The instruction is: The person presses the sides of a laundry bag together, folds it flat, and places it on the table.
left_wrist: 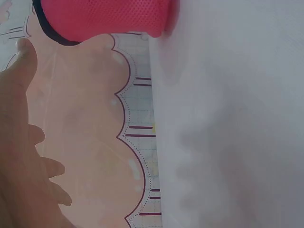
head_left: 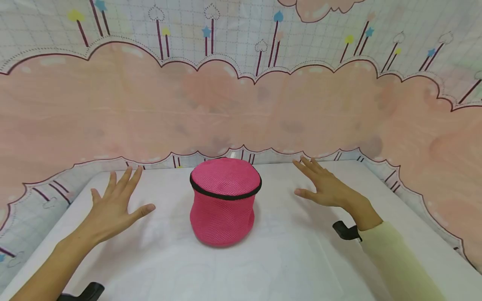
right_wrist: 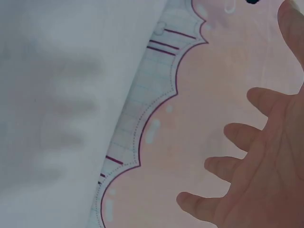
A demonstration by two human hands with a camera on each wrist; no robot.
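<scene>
A pink mesh laundry bag [head_left: 223,217] with a round top and black trim around its rim stands upright on the white table. My left hand [head_left: 114,211] hovers to the left of it, fingers spread and straight, touching nothing. On the other side, my right hand [head_left: 325,184] is held in the air with fingers extended and thumb apart, also holding nothing. The left wrist view catches part of the bag [left_wrist: 104,19] at its top, beyond the thumb. In the right wrist view the palm and spread fingers of my right hand [right_wrist: 266,166] show.
The white table [head_left: 286,259] spreads under both hands, which cast soft shadows on it. Behind it hangs a patterned cloth [head_left: 241,108] with peach scallops and candle drawings. Black wrist straps [head_left: 345,230] sit at the wrists.
</scene>
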